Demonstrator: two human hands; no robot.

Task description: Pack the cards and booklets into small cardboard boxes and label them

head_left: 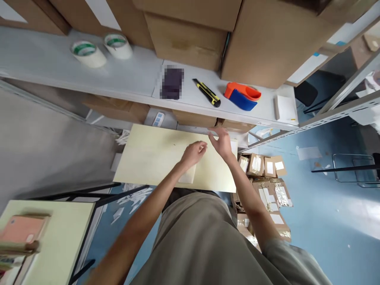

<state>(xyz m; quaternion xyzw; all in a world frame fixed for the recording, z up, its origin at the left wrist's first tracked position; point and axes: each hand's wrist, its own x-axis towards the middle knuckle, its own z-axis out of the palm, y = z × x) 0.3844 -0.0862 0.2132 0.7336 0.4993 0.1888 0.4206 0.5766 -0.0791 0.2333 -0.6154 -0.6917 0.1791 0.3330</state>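
Note:
Over a pale yellow tabletop (pixel 154 154), my left hand (pixel 193 154) has its fingers curled in towards the thumb; whatever may be inside them is hidden. Just right of it, my right hand (pixel 222 143) is raised near the board's far edge, thumb and fingers apart, with nothing in it. A gap separates the two hands. Below my left wrist lies a flat whitish sheet or packet (pixel 187 175), partly covered by my forearm. On the grey shelf (pixel 133 79) beyond are a yellow and black box cutter (pixel 208 93) and an orange and blue tape dispenser (pixel 242 96).
Two tape rolls (pixel 92 57) and a pixelated dark item (pixel 172 83) sit on the shelf, before large cardboard boxes (pixel 190 39). A white paper stack (pixel 285 108) lies at its right end. Small cartons (pixel 268 194) are piled on the right; a side table (pixel 62 225) stands lower left.

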